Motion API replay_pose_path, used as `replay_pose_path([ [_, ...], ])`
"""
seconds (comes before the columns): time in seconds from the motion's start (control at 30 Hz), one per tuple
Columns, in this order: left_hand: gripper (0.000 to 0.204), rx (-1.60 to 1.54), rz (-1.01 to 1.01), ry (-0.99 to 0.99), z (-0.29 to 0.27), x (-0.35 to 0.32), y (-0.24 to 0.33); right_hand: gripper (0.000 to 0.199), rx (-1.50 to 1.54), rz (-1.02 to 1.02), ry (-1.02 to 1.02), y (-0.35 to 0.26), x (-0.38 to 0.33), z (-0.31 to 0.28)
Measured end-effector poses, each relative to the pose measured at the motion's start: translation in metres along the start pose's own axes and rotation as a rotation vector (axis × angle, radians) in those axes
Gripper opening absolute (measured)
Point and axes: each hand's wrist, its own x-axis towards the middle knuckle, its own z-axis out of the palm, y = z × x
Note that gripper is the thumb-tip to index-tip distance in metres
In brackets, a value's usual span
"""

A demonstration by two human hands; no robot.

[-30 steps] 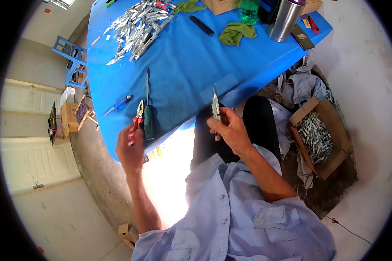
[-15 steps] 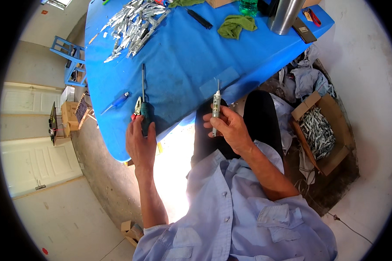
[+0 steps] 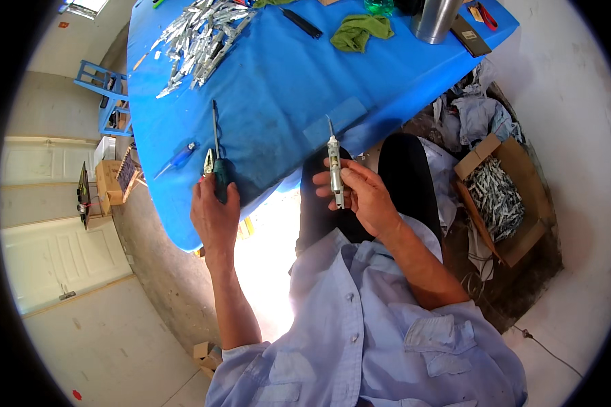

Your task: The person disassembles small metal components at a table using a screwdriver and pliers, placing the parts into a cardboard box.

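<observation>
The right hand (image 3: 366,197) pinches a slim pointed tool (image 3: 334,166) upright above the lap, just off the blue table (image 3: 285,81) edge; that light fingertip grip could let it slip to the floor. The left hand (image 3: 214,210) is closed around a dark-handled screwdriver (image 3: 216,152) lying at the table edge, touching small pliers (image 3: 208,163) it could knock off.

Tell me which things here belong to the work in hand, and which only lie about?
In hand:
- left hand on the screwdriver
- pliers beside it
- right hand holding the tester pen

Lying about:
- metal pile
- green cloth
- steel cup
- blue pen
- cardboard box of parts
</observation>
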Motion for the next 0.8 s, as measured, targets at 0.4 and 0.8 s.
replay_pose_path([
  [0.4, 0.040, 0.021, -0.070, -0.038, -0.004, -0.002, 0.007, 0.030, 0.195, -0.028, -0.025, 0.006, 0.002, -0.012],
  [0.8, 0.037, -0.301, -0.147, -0.042, 0.003, -0.010, -0.003, 0.035, 0.118, -0.078, 0.034, 0.003, 0.000, -0.019],
])
